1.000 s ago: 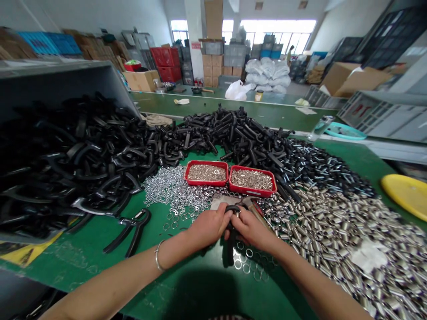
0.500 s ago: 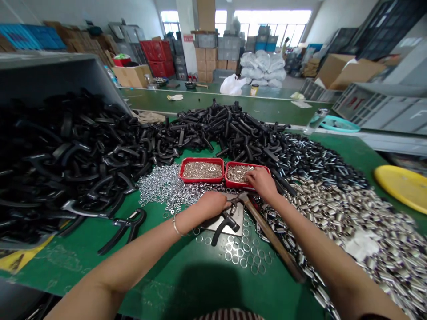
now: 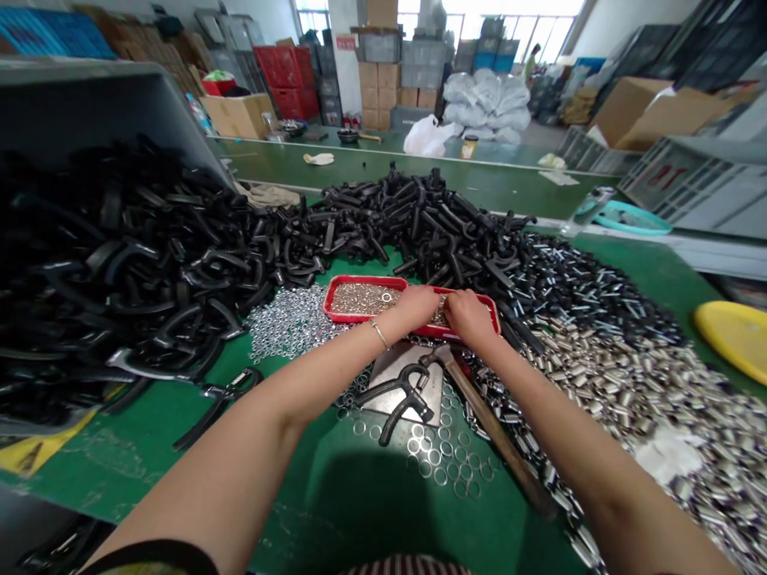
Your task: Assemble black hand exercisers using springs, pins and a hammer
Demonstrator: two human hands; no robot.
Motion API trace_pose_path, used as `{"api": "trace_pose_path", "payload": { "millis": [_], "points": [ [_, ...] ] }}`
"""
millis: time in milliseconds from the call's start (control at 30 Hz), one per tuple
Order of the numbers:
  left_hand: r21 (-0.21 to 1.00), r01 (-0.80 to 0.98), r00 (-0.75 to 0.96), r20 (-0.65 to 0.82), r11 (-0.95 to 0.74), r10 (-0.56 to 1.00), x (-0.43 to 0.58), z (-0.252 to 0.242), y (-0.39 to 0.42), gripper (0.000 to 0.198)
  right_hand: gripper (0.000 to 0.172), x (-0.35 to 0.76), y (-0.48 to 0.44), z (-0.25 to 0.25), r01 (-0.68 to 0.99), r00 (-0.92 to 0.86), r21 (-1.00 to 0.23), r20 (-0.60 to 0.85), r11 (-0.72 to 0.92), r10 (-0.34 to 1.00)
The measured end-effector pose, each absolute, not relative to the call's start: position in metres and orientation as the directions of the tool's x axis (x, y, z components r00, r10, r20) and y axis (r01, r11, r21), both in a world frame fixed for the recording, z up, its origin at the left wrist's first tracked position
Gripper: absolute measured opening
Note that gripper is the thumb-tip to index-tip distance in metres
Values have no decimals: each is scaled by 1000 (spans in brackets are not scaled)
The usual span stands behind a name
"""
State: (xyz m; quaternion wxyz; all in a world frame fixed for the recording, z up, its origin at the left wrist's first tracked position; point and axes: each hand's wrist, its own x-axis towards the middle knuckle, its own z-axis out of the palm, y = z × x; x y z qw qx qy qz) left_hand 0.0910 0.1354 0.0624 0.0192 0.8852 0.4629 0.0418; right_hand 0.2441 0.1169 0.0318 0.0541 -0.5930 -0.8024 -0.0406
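My left hand (image 3: 421, 307) and my right hand (image 3: 469, 316) come close together over the right red tray (image 3: 494, 318), which holds small metal parts. Both hands have curled fingers; the fingertips and whatever they pinch are too small or hidden to make out. Below them a black hand gripper (image 3: 400, 393) with a metal spring lies on a flat metal plate (image 3: 388, 366), untouched. A hammer (image 3: 488, 419) with a wooden handle rests right of the plate. The left red tray (image 3: 335, 315) is full of tiny metal pieces with one ring on top.
Black handles (image 3: 419, 216) are heaped behind the trays and in a tipped grey crate (image 3: 120, 80) at left. Silver nuts (image 3: 288, 323) lie left, metal sleeves (image 3: 617, 383) right, loose rings (image 3: 440, 455) in front. Another hand gripper (image 3: 216, 403) lies at left.
My left hand has let go of the hand gripper on the plate and moved up and right to the right tray. My right hand stays at that tray. The view has shifted slightly.
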Motion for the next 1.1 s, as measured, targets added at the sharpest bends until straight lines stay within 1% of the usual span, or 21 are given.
{"api": "trace_pose_path", "payload": {
  "millis": [200,400,433,467,533,600,633,700,767,800,900,933,1000,1100],
  "points": [
    [104,827,543,101,-552,833,90,44,133,27,21,245,117,30,944,-327,7,141,330,934],
    [174,875,429,151,-451,890,85,40,125,26,22,242,118,30,940,-341,35,151,340,928],
    [218,878,398,164,-427,902,84,40,125,26,22,242,118,30,940,-342,41,153,340,927],
    [295,868,358,183,-399,916,83,40,125,24,22,242,117,30,940,-341,44,154,339,927],
    [536,776,258,213,-333,942,80,41,126,20,21,241,117,31,940,-340,45,146,337,929],
    [786,555,158,220,-271,963,76,43,125,15,20,241,116,32,941,-339,49,128,336,932],
    [871,425,118,216,-245,969,72,44,124,13,20,241,116,33,940,-340,56,120,336,933],
    [966,169,38,190,-193,981,61,44,116,14,21,241,116,34,938,-345,72,112,339,932],
    [991,-21,-54,129,-130,990,42,38,101,19,21,241,116,35,937,-347,81,117,339,931],
    [992,-77,-104,88,-96,991,31,33,91,23,21,241,116,34,938,-346,81,121,338,930],
    [991,-131,-212,-28,0,977,-8,15,56,31,21,241,116,32,934,-357,75,137,350,924],
    [993,-117,-229,-55,29,972,-20,12,43,33,21,241,116,32,932,-362,73,144,355,921],
    [997,-25,-209,-82,78,975,-35,10,20,35,22,241,116,30,929,-370,69,158,364,915],
    [982,168,-35,-86,91,996,-35,18,-8,32,24,241,115,29,916,-401,63,169,396,900]
  ]
}}
